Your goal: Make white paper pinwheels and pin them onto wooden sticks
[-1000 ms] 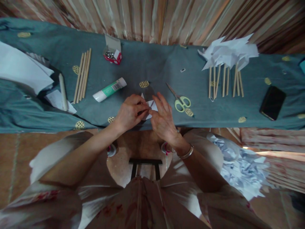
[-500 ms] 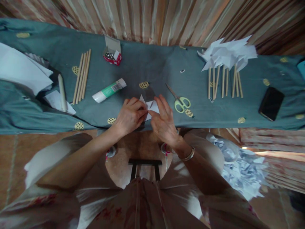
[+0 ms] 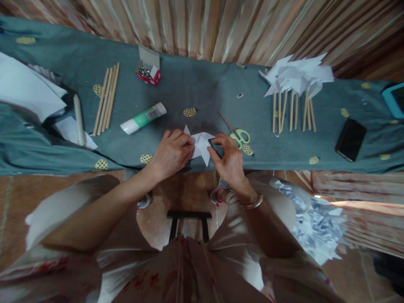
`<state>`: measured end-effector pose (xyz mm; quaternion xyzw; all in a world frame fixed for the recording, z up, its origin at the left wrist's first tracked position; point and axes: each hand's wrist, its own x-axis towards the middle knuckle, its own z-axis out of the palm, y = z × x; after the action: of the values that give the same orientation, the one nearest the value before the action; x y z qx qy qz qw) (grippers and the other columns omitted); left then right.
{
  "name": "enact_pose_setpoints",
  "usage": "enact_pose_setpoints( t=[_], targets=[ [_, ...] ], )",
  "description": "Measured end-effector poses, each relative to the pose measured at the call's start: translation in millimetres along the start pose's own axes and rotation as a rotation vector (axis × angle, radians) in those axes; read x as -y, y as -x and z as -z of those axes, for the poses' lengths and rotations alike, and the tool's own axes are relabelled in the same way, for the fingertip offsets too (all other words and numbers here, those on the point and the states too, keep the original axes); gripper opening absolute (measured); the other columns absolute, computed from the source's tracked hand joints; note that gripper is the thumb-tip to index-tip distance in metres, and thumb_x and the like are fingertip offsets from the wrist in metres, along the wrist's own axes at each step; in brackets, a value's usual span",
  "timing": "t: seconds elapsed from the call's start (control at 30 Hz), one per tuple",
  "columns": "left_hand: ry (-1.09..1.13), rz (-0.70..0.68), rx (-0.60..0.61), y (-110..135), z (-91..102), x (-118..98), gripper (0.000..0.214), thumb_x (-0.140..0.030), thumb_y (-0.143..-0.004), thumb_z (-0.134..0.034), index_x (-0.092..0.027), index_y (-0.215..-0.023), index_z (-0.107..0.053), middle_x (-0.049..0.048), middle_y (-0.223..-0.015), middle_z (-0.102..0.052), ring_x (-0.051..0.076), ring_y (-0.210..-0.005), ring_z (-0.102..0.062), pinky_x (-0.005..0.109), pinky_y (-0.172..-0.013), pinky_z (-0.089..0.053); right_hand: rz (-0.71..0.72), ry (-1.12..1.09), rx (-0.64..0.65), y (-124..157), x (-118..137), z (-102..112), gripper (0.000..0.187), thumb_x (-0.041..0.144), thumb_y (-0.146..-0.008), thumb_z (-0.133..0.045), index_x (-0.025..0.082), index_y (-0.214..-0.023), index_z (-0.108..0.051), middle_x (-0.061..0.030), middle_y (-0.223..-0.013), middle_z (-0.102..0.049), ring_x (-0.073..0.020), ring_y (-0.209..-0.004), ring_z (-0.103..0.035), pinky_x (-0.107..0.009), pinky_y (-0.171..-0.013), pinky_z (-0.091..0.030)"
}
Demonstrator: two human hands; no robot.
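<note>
A folded white paper pinwheel (image 3: 202, 145) lies at the table's near edge between my hands, its pointed blades spread. My left hand (image 3: 174, 152) is closed on the pinwheel's left side, thumb and fingers pinching the paper near its centre. On the other side is my right hand (image 3: 227, 159), its thumb and forefinger apart beside the right-hand blades; the fingertips are at the paper's edge. Just beyond that hand, green-handled scissors (image 3: 235, 131) rest on the cloth, their handles partly behind its fingers.
Left on the green cloth (image 3: 195, 90) are a glue stick (image 3: 143, 118), a small box of metal pins (image 3: 148, 73), several wooden sticks (image 3: 107, 99) and white paper sheets (image 3: 30, 86). At right are finished pinwheels on sticks (image 3: 298, 75) and a black phone (image 3: 351, 139). A bag of folded paper (image 3: 317, 223) stands below.
My right hand has drawn back to the right from the paper's centre, and its thumb and forefinger have parted. More of the pinwheel's blades now show. My left hand keeps its hold.
</note>
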<state>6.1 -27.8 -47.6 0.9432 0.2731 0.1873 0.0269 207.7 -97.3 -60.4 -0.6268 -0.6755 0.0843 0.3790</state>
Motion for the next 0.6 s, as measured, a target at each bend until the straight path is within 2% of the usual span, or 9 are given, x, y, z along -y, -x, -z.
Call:
enact_pose_setpoints(
  t=[0.13, 0.2, 0.37, 0.47, 0.6],
  targets=[
    [0.008, 0.015, 0.006, 0.2, 0.3, -0.5, 0.023, -0.024, -0.097, -0.050, -0.019, -0.086, -0.069, 0.0046, -0.093, -0.068, 0.022, -0.090, -0.053, 0.038, -0.074, -0.036, 0.039, 0.060, -0.010, -0.3, 1.3, -0.4, 0.007, 0.028, -0.093, -0.057, 0.023, -0.094, -0.062, -0.0117, -0.130, -0.061, -0.0249, -0.116, -0.060, -0.047, -0.100, -0.051],
    [0.024, 0.018, 0.006, 0.2, 0.6, -1.0, 0.023, -0.024, -0.097, -0.049, -0.019, -0.086, -0.069, 0.0057, -0.092, -0.069, 0.023, -0.090, -0.053, 0.038, -0.075, -0.037, 0.064, 0.076, -0.009, -0.9, 2.9, 0.2, 0.008, 0.026, -0.094, -0.055, 0.023, -0.092, -0.062, -0.0110, -0.131, -0.060, -0.0233, -0.113, -0.061, -0.045, -0.099, -0.051],
    [0.058, 0.042, 0.009, 0.1, 0.3, -1.7, 0.023, -0.024, -0.096, -0.050, -0.019, -0.086, -0.070, 0.0061, -0.092, -0.068, 0.023, -0.091, -0.053, 0.039, -0.077, -0.038, 0.165, 0.137, -0.006, -5.0, 11.4, -0.5, 0.014, 0.020, -0.095, -0.052, 0.021, -0.086, -0.063, -0.0085, -0.108, -0.067, -0.0209, -0.096, -0.061, -0.039, -0.088, -0.053],
    [0.082, 0.050, 0.016, 0.5, 0.4, -1.5, 0.024, -0.025, -0.096, -0.050, -0.019, -0.088, -0.071, 0.0068, -0.092, -0.068, 0.023, -0.092, -0.053, 0.040, -0.078, -0.038, 0.213, 0.181, 0.057, -6.3, 14.7, -2.7, 0.019, 0.017, -0.096, -0.048, 0.021, -0.085, -0.063, -0.0060, -0.091, -0.067, -0.0194, -0.088, -0.059, -0.036, -0.083, -0.052],
    [0.073, 0.045, 0.025, 1.0, 1.0, -1.6, 0.024, -0.025, -0.097, -0.049, -0.018, -0.090, -0.071, 0.0077, -0.093, -0.067, 0.024, -0.093, -0.052, 0.040, -0.078, -0.038, 0.244, 0.233, 0.127, -5.1, 14.6, -5.1, 0.021, 0.018, -0.098, -0.045, 0.021, -0.088, -0.062, -0.0063, -0.092, -0.067, -0.0203, -0.090, -0.059, -0.037, -0.084, -0.052]
  ],
)
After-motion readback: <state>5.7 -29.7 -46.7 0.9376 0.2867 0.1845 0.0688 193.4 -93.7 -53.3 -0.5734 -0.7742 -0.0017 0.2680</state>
